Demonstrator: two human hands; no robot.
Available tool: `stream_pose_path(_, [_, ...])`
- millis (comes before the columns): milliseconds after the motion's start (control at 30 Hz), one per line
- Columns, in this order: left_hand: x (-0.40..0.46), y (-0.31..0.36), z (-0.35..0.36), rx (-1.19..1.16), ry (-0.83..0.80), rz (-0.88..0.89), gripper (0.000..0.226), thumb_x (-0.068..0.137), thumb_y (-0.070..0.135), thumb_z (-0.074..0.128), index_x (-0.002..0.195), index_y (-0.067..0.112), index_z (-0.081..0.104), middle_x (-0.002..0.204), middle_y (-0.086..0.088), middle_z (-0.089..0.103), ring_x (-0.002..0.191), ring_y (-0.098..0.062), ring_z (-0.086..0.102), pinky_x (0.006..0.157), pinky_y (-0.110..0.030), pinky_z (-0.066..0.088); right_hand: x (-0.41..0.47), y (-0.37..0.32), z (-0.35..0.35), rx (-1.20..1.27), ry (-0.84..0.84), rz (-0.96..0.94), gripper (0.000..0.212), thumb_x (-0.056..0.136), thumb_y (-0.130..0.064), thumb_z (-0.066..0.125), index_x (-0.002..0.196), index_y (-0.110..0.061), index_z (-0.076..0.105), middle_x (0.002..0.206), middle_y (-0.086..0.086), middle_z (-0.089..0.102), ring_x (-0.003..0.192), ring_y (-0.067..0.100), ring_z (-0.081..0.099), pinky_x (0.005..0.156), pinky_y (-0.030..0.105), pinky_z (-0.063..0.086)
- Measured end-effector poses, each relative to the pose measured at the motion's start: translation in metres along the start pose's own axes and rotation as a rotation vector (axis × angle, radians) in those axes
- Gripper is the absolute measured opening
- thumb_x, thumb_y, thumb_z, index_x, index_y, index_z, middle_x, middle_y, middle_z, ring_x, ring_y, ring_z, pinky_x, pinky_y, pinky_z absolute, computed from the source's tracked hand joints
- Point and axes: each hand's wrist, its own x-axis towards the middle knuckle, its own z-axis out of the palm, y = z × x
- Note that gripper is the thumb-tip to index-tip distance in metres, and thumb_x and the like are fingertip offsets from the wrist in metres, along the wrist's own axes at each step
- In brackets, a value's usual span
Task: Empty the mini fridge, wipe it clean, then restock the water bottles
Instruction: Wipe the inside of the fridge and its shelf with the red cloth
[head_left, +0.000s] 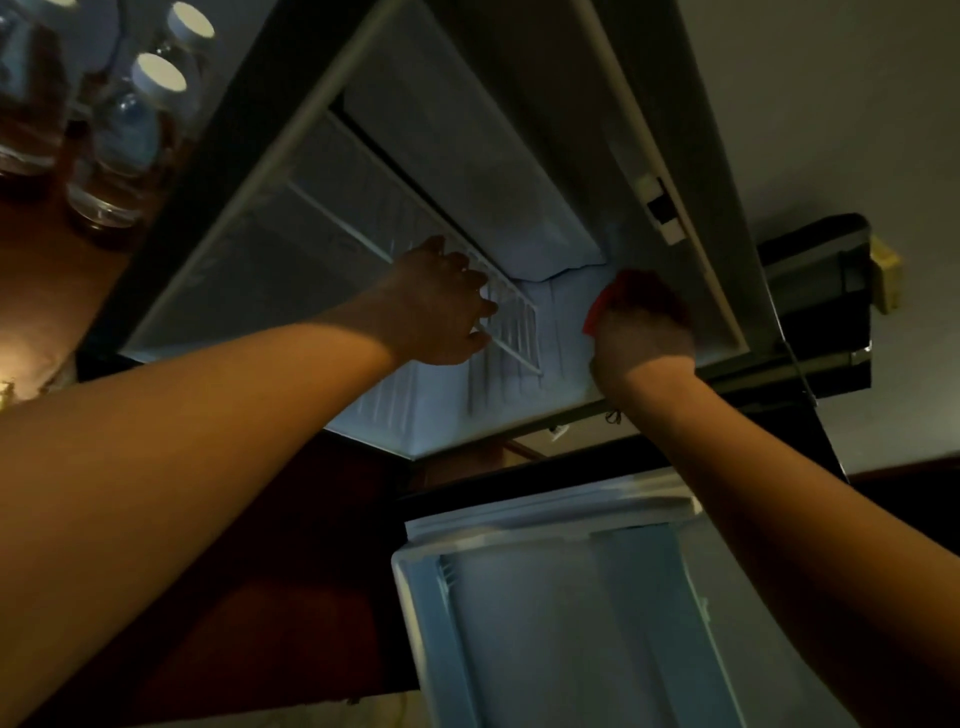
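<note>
1. Head view: nearest the camera, below the mini fridge (218, 249) cabinet, its open door (561, 613) hangs with a bare white liner.
2. Inside the mini fridge, the left hand (441, 306) curls its fingers around the front edge of the white wire shelf (511, 317), apparently steadying or lifting it.
3. Just right of that shelf, the right hand (641, 335) presses a bunched red cloth (631, 291) against the white interior wall; wiping appears to be the step in hand.
4. Farther off, left of the mini fridge, white-capped water bottles (135, 135) stand on a wooden tabletop (47, 270), awaiting restocking.
5. Handling, as a judgement: the wire shelf looks light and stiff, best held by its front rail; the cloth is soft and conforms to corners; the bottles, seemingly full, would be fairly heavy and smooth, best grasped around the body below the cap.
</note>
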Motion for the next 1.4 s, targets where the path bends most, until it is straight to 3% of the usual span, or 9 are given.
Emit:
stream_pose_path(233, [-0.001,0.002,-0.005,0.003,-0.019,-0.01,0.057,0.102,0.058,0.023,0.153,0.035,0.032,0.163,0.0,0.026,0.149,-0.025,0.021,0.123,-0.046,0.01,0.006,0.017,-0.013,-0.052,0.065,0.003,0.054,0.092,-0.03,0.06,0.137,-0.004,0.044,0.132,0.02,0.046,0.116,0.038,0.053,0.088,0.044,0.053])
stream_pose_path(467, [0.001,0.003,-0.001,0.018,0.001,-0.005,0.057,0.102,0.058,0.024,0.153,0.036,0.033,0.161,-0.001,0.029,0.148,-0.027,0.025,0.122,-0.048,0.014,0.011,-0.025,0.023,0.088,0.107,-0.078,0.04,0.096,-0.021,0.04,0.13,-0.006,0.052,0.134,0.017,0.048,0.125,0.033,0.046,0.106,0.043,0.035])
stream_pose_path(567, [0.003,0.003,0.0,0.022,-0.019,-0.014,0.057,0.102,0.059,0.023,0.154,0.036,0.029,0.163,-0.001,0.025,0.149,-0.027,0.021,0.122,-0.048,0.011,0.007,-0.039,0.041,0.098,0.107,-0.161,0.06,0.083,-0.026,0.021,0.127,0.0,0.053,0.136,0.019,0.046,0.129,0.038,0.04,0.111,0.049,0.029])
stream_pose_path(733, [0.003,0.003,-0.001,0.023,-0.02,-0.016,0.057,0.102,0.059,0.024,0.154,0.036,0.029,0.163,-0.001,0.026,0.149,-0.027,0.022,0.122,-0.048,0.013,0.008,-0.026,0.026,0.007,0.072,-0.173,0.041,0.089,-0.023,0.055,0.129,-0.01,0.055,0.135,0.013,0.047,0.128,0.032,0.043,0.11,0.045,0.036])
stream_pose_path(900, [0.0,0.002,-0.002,0.018,-0.001,-0.009,0.057,0.102,0.058,0.025,0.153,0.034,0.032,0.162,-0.002,0.028,0.148,-0.027,0.024,0.121,-0.048,0.016,0.024,0.001,0.01,-0.007,0.108,-0.036,0.055,0.09,-0.029,0.056,0.14,-0.009,0.044,0.138,0.019,0.045,0.124,0.035,0.049,0.103,0.045,0.044])
stream_pose_path(1067, [-0.001,0.003,-0.004,-0.007,-0.012,-0.019,0.056,0.102,0.058,0.024,0.154,0.036,0.031,0.163,-0.001,0.023,0.15,-0.026,0.02,0.122,-0.048,0.012,0.029,0.013,-0.001,0.068,0.12,0.076,0.045,0.1,-0.025,0.05,0.14,-0.006,0.041,0.131,0.02,0.053,0.114,0.034,0.057,0.091,0.041,0.051])
stream_pose_path(1200, [-0.001,0.003,-0.003,0.002,0.004,-0.012,0.056,0.102,0.058,0.024,0.153,0.035,0.032,0.163,-0.001,0.025,0.149,-0.026,0.022,0.122,-0.048,0.013,0.037,0.008,0.006,0.207,0.17,-0.008,0.036,0.103,-0.017,0.036,0.133,-0.003,0.047,0.127,0.021,0.056,0.113,0.039,0.056,0.092,0.048,0.046])
stream_pose_path(1300, [0.0,0.004,-0.002,0.011,0.014,-0.011,0.057,0.101,0.06,0.026,0.152,0.036,0.035,0.161,-0.001,0.029,0.148,-0.026,0.024,0.121,-0.048,0.015,0.035,-0.007,0.009,0.224,0.18,0.077,0.046,0.104,-0.023,0.035,0.143,0.001,0.035,0.141,0.026,0.044,0.128,0.039,0.046,0.105,0.046,0.039])
stream_pose_path(1400, [0.002,0.003,0.001,0.005,0.027,-0.013,0.056,0.101,0.06,0.027,0.15,0.036,0.038,0.159,-0.001,0.034,0.146,-0.026,0.029,0.12,-0.047,0.019,0.027,-0.027,0.026,0.076,0.132,-0.006,0.064,0.103,-0.028,0.031,0.152,0.005,0.006,0.158,0.027,0.01,0.147,0.04,0.013,0.12,0.049,0.016])
